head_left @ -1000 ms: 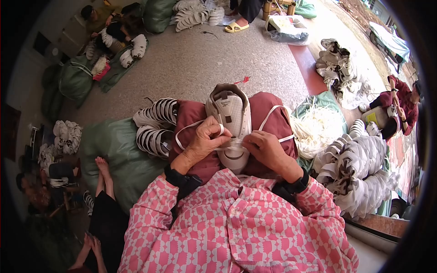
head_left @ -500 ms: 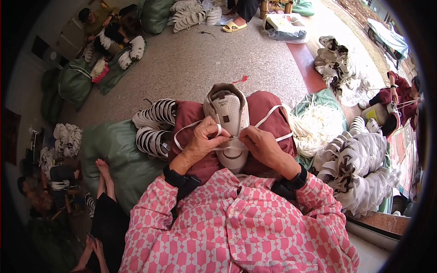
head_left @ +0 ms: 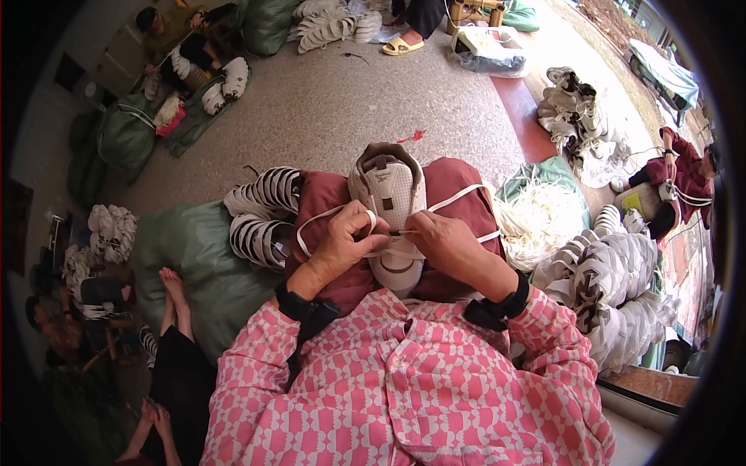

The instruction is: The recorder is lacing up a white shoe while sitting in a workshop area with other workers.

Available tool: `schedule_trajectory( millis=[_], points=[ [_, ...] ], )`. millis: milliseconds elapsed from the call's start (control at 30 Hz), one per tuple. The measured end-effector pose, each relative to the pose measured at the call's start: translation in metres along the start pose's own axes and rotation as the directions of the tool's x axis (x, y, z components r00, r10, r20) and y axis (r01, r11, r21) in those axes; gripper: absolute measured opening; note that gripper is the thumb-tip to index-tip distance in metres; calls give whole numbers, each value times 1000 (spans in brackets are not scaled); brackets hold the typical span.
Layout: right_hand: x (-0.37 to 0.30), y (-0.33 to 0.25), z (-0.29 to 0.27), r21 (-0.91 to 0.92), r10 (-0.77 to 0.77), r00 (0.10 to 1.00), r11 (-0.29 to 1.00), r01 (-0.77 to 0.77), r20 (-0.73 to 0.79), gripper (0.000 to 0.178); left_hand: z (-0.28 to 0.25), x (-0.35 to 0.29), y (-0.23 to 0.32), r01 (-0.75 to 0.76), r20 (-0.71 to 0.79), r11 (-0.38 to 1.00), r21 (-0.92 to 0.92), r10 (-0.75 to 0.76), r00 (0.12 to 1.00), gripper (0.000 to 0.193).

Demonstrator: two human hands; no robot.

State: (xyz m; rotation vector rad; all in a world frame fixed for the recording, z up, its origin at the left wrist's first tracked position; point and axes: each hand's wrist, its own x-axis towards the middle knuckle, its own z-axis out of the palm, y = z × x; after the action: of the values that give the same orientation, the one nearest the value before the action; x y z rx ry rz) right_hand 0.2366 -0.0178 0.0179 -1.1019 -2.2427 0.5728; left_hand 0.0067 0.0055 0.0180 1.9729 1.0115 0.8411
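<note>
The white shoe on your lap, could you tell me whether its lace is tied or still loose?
Still loose: the lace trails off both sides of the shoe, and both hands pinch it over the shoe; no knot is visible.

**Two hands meeting over the lap**

Both forearms reach in from the near edge and angle inward, sleeves in pink and white pattern ending at dark cuffs on each wrist. The left hand [head_left: 342,245] is curled, knuckles up, fingers bent and pinched together at its right side. The right hand [head_left: 451,245] mirrors it, back of the hand up, fingertips tucked and pinching toward the left. The two hands nearly touch at their fingertips, held at the same height.
</note>
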Motion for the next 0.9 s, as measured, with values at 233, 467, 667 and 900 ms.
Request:
schedule_trajectory(
  millis=[233, 467, 667, 900],
  points=[
    [3, -1, 5, -77, -40, 998, 996, 43, 40, 16, 1, 0, -1, -45, -18, 996, 78, 47, 999, 17],
    [4, -9, -4, -63, -21, 998, 998, 24, 54, 14, 4, -2, -5, -92, -69, 994, 57, 96, 993, 15],
    [-14, 10, -24, -202, 152, 988, 968, -153, -20, 10, -57, -30, 2, -12, -326, 882, 471, 187, 927, 12],
    [-30, 32, -33, -364, 168, 954, 896, -253, -250, 9, -201, -161, -90, 613, -755, 588, 527, -6, 655, 15]
  ],
)
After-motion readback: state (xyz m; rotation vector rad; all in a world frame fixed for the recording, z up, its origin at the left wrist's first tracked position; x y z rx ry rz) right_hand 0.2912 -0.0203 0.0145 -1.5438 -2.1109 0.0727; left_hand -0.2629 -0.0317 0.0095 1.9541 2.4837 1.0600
